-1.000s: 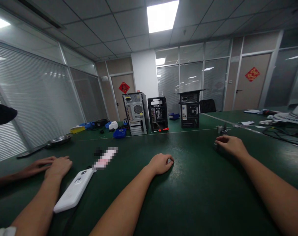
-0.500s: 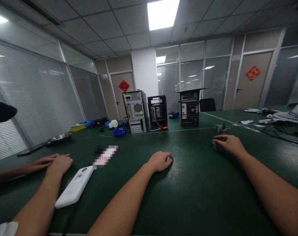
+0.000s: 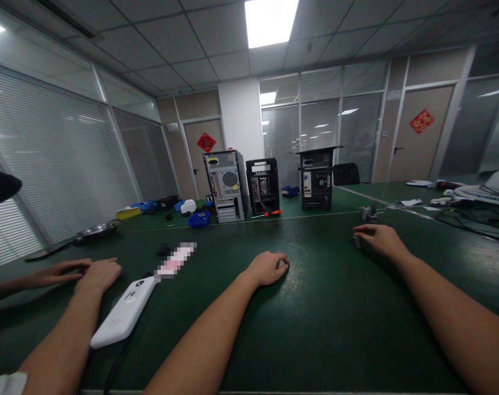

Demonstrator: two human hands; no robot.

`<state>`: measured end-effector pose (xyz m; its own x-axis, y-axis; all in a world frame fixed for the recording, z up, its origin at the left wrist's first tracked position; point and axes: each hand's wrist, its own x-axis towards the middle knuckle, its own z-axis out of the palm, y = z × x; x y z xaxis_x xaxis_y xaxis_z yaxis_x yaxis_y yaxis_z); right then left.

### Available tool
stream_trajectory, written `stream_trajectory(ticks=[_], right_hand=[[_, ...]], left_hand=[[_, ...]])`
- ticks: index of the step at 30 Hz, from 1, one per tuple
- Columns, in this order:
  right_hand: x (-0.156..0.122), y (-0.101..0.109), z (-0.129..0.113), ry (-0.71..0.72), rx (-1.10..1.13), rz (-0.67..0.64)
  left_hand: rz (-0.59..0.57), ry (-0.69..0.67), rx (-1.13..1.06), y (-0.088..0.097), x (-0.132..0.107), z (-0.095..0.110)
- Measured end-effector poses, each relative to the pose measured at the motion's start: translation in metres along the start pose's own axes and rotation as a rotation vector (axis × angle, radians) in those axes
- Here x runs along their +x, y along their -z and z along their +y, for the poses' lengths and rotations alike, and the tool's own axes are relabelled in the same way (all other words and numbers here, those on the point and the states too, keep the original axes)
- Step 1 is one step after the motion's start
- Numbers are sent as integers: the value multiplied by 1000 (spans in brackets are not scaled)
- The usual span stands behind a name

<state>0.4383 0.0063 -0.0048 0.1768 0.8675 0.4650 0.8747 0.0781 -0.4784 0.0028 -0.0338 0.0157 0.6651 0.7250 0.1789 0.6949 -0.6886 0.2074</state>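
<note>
My left hand rests on the green table near the middle, curled into a loose fist with nothing showing in it. Farther right, my right hand lies with fingers curled over a small grey metal part, gripping it against the table. Just beyond it stand two more small metal pieces.
A co-worker's two hands rest at the left beside a white handheld device with a cable. Three computer cases stand at the back, with blue bins, a red-handled screwdriver and a metal pan. Cables and papers lie far right.
My right hand has closed a little further over the small grey part. My left hand and the co-worker's hands stay almost still.
</note>
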Motion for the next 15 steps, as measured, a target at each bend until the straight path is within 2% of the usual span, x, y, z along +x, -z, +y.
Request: stream_trajectory(ticks=[6,15], right_hand=[[-2,-1,-1,7,12,31],[-1,-2,5,-64,88,-2]], left_hand=[[-3,2,-15,0,0,-1],[0,7,0,-4,2,-3]])
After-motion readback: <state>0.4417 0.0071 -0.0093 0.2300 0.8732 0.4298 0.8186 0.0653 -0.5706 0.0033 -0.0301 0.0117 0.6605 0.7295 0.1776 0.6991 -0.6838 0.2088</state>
